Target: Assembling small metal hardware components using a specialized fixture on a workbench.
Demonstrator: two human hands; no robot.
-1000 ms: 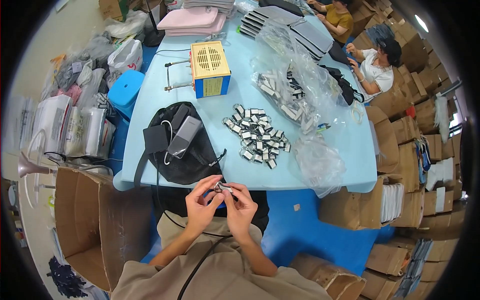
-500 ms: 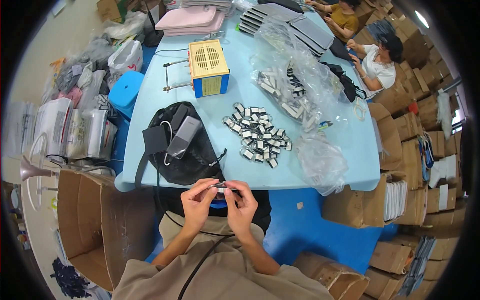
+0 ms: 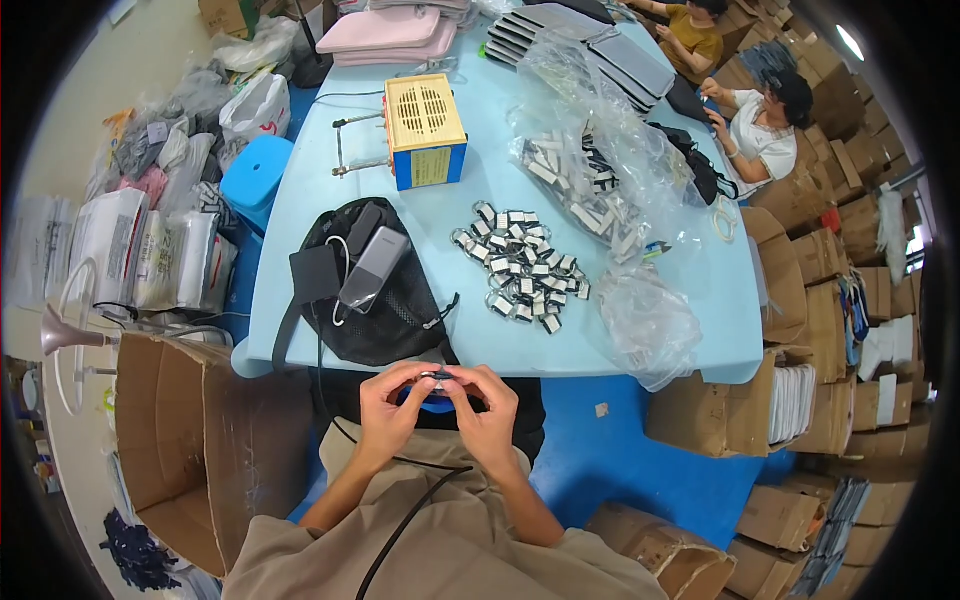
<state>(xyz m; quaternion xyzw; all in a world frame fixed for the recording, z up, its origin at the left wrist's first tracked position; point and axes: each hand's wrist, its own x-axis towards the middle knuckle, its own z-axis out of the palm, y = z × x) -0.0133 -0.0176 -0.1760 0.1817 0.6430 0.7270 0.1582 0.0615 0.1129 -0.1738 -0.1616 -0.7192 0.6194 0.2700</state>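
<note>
Just beyond the table's near edge, my left hand and my right hand meet over my lap. Between both sets of fingertips is a small dark loop piece with a pale part; its details are too small to make out. Ahead on the table lies a heap of small black-and-white tags with metal rings. Left of the heap, a black mesh drawstring pouch carries a grey power bank with a white cable.
A wood-and-blue box device with metal arms stands on the blue table. Clear plastic bags of similar pieces lie right. Pink sleeves and grey sleeves are stacked behind. An open carton stands left; two people work far right.
The small loop piece has turned slightly between my fingertips, and its dark loop shows more now. Both hands stay in nearly the same place; the view has shifted a little.
</note>
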